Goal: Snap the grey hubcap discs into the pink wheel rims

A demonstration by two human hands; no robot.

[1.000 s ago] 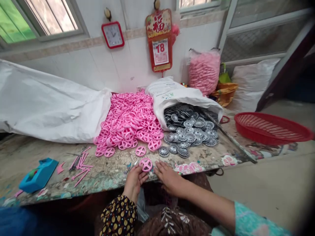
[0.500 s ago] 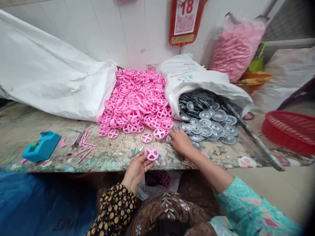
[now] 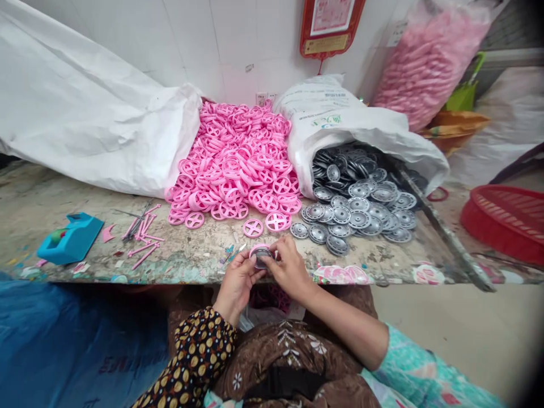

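While the left hand (image 3: 238, 280) pinches a pink wheel (image 3: 257, 247) at its left side, the right hand (image 3: 292, 271) bears on the right side with thumb and fingers. Location of the held parts: at the front edge of the worktable (image 3: 178, 249), directly before the person. A grey disc (image 3: 263, 258) lies over the face of the wheel, with the pink rim showing along the upper edge.

Status of the held pair: the two parts are brought together. Full seating of the disc cannot be confirmed, because the fingers cover much of the joint.

Status of the loose stock: a large heap of pink wheels (image 3: 238, 164) spreads from the mouth of the left white sack (image 3: 97, 124). Two pink wheels lie at its front edge, nearest the hands. Grey discs (image 3: 359, 220) spill from the right white sack (image 3: 340, 116). The colours lie in separate heaps, so by judgement most of this stock is unpaired.

Below the table edge, pink pieces (image 3: 278, 298) are visible between the forearms; they are too dim to show whether they carry discs.
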